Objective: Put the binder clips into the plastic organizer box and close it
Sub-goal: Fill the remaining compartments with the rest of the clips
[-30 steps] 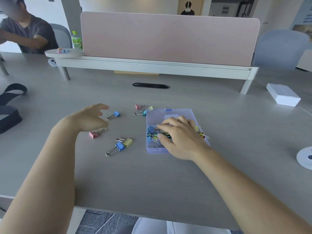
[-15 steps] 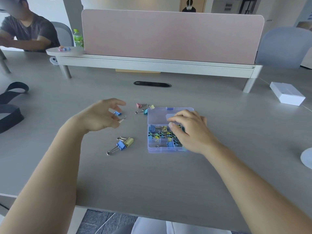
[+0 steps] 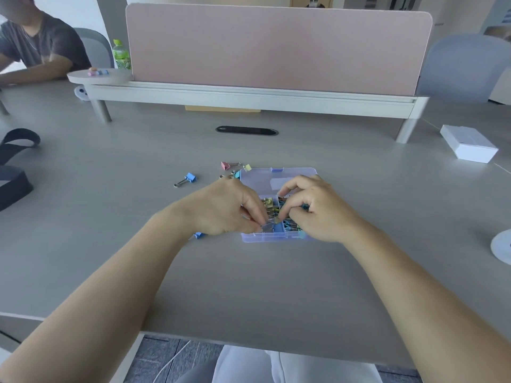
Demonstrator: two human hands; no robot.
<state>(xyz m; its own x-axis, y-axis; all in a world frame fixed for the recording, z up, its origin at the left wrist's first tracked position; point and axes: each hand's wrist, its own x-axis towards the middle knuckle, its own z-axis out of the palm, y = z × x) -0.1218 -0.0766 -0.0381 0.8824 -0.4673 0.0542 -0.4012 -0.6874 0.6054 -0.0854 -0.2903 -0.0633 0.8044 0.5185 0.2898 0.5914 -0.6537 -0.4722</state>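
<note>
Grey counter [image 3: 110, 217] fills the shot, and far out to the left of the hands a black strap [image 3: 16, 172] lies on it. Beyond the left hand and off to its left sits a blue binder clip [image 3: 190, 178], handles pointing left, well apart from the fingers. Just under the left wrist, a second blue clip [image 3: 198, 235] peeks out.

Now the left hand [image 3: 224, 208]: fingers curled, thumb and fingertips pinching a silver-handled binder clip [image 3: 266, 227] right at the near-left corner of the plastic organizer box [image 3: 262, 238]. Just past that hand's knuckles, a pink binder clip [image 3: 226, 165], a teal binder clip [image 3: 235, 175] and a yellow binder clip [image 3: 248, 167] lie loose by the box's far-left corner.

The box sits between the two hands. Its lid [image 3: 276, 181] is open and lies flat on the far side, and the near compartments are packed with coloured clips [image 3: 269, 203].

The right hand [image 3: 320, 214] covers the box's right half. Its fingers are curled, with index and thumb tips down among the clips, close to the left hand's fingertips. Whether it grips one, I cannot tell.

Well off to the right of the right hand and farther back lies a white cardboard box [image 3: 467, 143]. A white round disc [image 3: 502, 246] sits at the frame's edge.
</note>
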